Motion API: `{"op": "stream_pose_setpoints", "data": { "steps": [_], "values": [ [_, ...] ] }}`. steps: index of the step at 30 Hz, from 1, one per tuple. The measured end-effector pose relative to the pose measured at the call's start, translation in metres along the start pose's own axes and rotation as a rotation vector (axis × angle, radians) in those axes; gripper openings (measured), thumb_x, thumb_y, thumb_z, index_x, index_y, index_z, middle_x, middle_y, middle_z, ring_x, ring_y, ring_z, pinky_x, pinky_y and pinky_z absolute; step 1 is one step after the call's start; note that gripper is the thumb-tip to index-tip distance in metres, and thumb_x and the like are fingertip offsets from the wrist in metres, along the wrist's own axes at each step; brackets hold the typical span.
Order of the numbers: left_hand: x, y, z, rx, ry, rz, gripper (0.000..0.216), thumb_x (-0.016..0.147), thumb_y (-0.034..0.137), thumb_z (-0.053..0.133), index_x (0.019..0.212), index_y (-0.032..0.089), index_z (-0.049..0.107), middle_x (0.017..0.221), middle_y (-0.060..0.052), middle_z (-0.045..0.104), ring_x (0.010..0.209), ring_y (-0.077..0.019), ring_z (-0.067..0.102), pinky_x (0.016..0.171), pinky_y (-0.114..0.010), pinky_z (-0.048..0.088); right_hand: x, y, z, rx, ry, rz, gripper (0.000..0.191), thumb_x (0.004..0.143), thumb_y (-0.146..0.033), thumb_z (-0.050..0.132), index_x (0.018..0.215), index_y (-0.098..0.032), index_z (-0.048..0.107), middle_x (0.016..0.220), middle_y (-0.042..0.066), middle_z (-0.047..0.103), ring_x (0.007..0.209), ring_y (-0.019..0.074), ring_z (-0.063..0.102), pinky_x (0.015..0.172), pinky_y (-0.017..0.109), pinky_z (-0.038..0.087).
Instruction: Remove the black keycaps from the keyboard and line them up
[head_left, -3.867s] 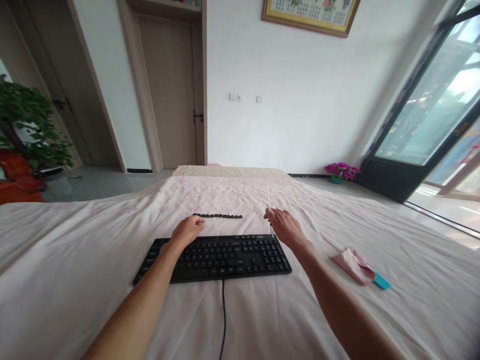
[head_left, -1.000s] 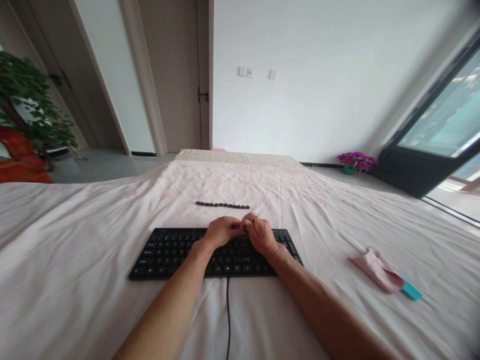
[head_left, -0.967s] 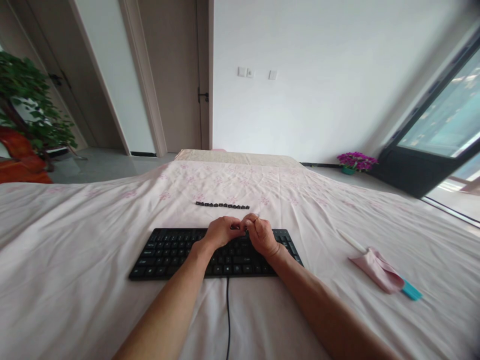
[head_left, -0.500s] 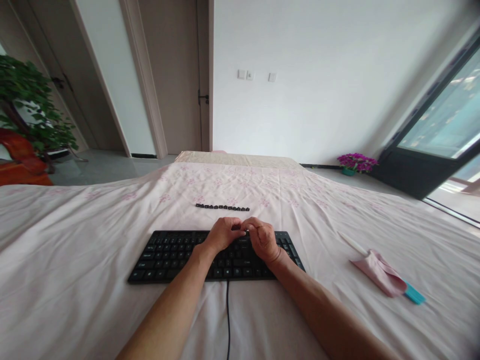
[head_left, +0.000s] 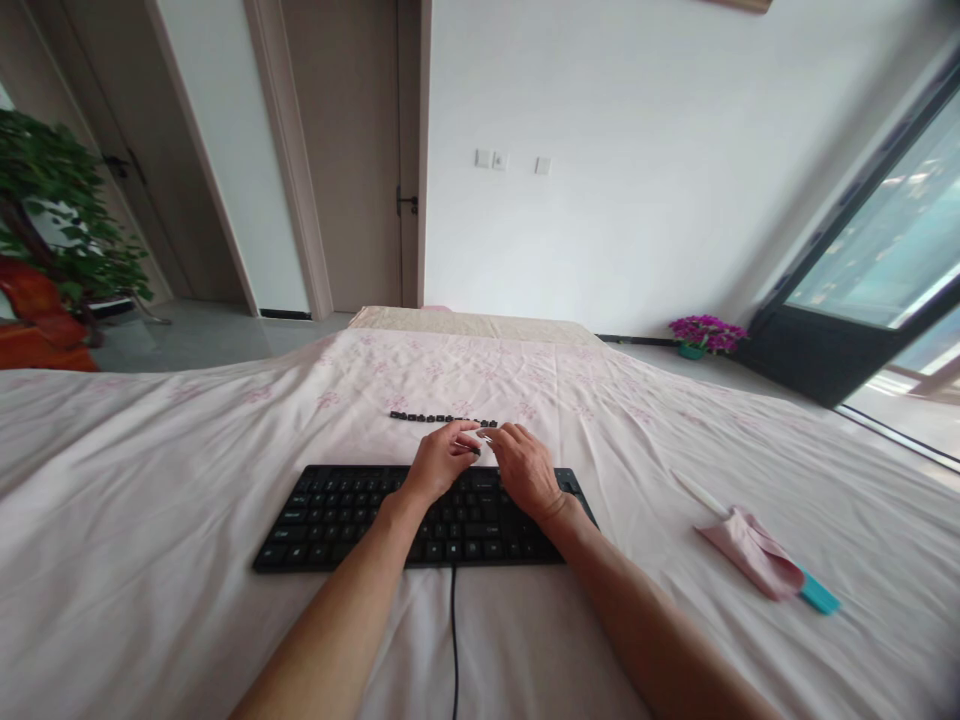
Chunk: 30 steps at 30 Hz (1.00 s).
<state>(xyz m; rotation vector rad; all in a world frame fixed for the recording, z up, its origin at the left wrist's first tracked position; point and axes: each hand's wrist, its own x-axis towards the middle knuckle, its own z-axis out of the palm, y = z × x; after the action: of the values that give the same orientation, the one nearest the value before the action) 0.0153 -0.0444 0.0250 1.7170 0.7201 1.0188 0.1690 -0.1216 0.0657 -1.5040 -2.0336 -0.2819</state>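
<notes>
Mid-frame, the left hand (head_left: pixel 436 463) pinches a small black piece (head_left: pixel 477 451); the right hand (head_left: pixel 525 466) curls beside it, its grip unclear from here. The keyboard (head_left: pixel 330 518) lies sideways under both; the row of keys (head_left: pixel 421 418) runs sideways just beyond, right end nearest.

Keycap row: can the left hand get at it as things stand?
Probably yes: the keycap row lies just beyond the left hand with nothing visible between, though that hand seems to hold a small dark piece.

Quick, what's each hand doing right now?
Left hand: closed on a small black keycap.
Right hand: closed on a thin metallic tool, mostly hidden.
</notes>
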Motion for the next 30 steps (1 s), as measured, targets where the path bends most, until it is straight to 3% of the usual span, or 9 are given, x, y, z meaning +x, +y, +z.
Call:
{"op": "stream_pose_setpoints", "data": {
  "steps": [5, 13, 18, 22, 30],
  "values": [
    [-0.003, 0.005, 0.0, -0.074, -0.01, 0.018, 0.053, 0.071, 0.016, 0.067, 0.122, 0.019, 0.053, 0.094, -0.006, 0.067, 0.08, -0.0158, 0.067, 0.076, -0.029, 0.054, 0.001, -0.002, 0.003, 0.005, -0.121, 0.037, 0.025, 0.095, -0.03, 0.041, 0.107, -0.027, 0.064, 0.091, 0.003, 0.063, 0.088, 0.0152, 0.058, 0.076, 0.023, 0.042],
    [-0.002, 0.003, 0.001, -0.06, -0.046, -0.008, 0.053, 0.07, 0.01, 0.064, 0.121, 0.021, 0.055, 0.094, -0.005, 0.067, 0.08, -0.0144, 0.067, 0.08, -0.029, 0.053, 0.002, 0.004, 0.0, -0.035, -0.174, 0.149, 0.026, 0.093, -0.037, 0.045, 0.088, -0.023, 0.066, 0.084, 0.002, 0.067, 0.077, 0.0156, 0.062, 0.066, 0.024, 0.039],
    [-0.004, 0.006, -0.001, 0.136, -0.036, -0.037, 0.05, 0.073, 0.017, 0.062, 0.122, 0.021, 0.055, 0.1, -0.007, 0.066, 0.077, -0.0135, 0.066, 0.076, -0.027, 0.053, 0.017, 0.031, -0.003, -0.028, -0.148, 0.268, 0.021, 0.089, -0.034, 0.049, 0.091, -0.025, 0.067, 0.089, 0.001, 0.069, 0.083, 0.0161, 0.062, 0.07, 0.024, 0.039],
    [-0.005, 0.01, -0.001, 0.269, -0.12, -0.008, 0.041, 0.074, 0.019, 0.06, 0.114, 0.021, 0.062, 0.095, -0.005, 0.069, 0.08, -0.0157, 0.066, 0.078, -0.028, 0.052, 0.032, 0.06, 0.008, -0.15, -0.294, 0.435, 0.02, 0.086, -0.034, 0.052, 0.091, -0.026, 0.07, 0.089, 0.001, 0.07, 0.085, 0.0175, 0.062, 0.067, 0.025, 0.038],
    [-0.005, 0.009, 0.001, 0.308, -0.159, -0.003, 0.033, 0.072, 0.017, 0.058, 0.104, 0.018, 0.068, 0.096, -0.006, 0.071, 0.086, -0.0168, 0.066, 0.08, -0.027, 0.051, 0.044, 0.087, 0.032, -0.209, -0.353, 0.45, 0.021, 0.085, -0.03, 0.053, 0.093, -0.023, 0.07, 0.093, 0.003, 0.07, 0.085, 0.017, 0.062, 0.068, 0.024, 0.038]
  ]
}}
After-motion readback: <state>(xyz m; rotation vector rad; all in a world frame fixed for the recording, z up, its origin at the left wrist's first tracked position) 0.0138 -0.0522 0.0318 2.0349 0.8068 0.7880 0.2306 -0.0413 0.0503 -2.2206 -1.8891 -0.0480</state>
